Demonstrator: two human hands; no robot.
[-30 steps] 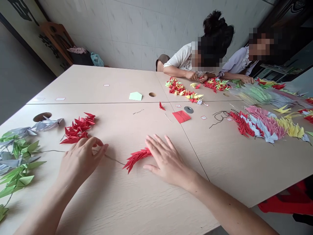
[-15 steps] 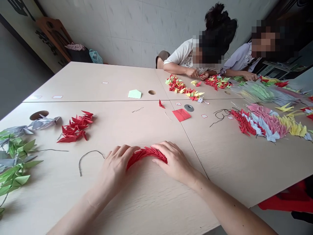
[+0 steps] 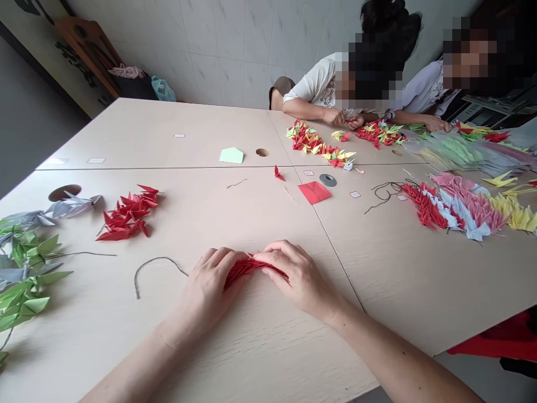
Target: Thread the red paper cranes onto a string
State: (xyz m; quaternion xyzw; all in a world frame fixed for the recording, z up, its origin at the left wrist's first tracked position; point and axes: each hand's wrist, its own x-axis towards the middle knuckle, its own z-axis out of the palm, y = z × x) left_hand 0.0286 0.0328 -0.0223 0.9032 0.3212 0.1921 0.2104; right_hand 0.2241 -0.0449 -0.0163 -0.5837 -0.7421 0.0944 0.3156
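Observation:
Both my hands are close together on the table, gripping a tight strand of small red origami cranes (image 3: 247,270). My left hand (image 3: 208,286) holds the strand's left end, and my right hand (image 3: 296,277) curls over its right end. Most of the strand is hidden under my fingers. A dark flexible wire (image 3: 153,267) curves across the table and runs in under my left hand. To the left lie a loose heap of red paper cranes (image 3: 126,217) and a strung mass of green and grey cranes (image 3: 25,274).
The pale wood table (image 3: 251,347) has a round hole (image 3: 64,193). Beyond lie a green paper pentagon (image 3: 231,155) and a red paper square (image 3: 314,192). Rows of coloured cranes (image 3: 461,207) cover the right side. Two seated co-workers (image 3: 319,89) handle cranes at the far edge.
My hands have come together from either side and closed on the red strand, which now looks more tightly bunched. The wire has swung round to curve left of my left hand.

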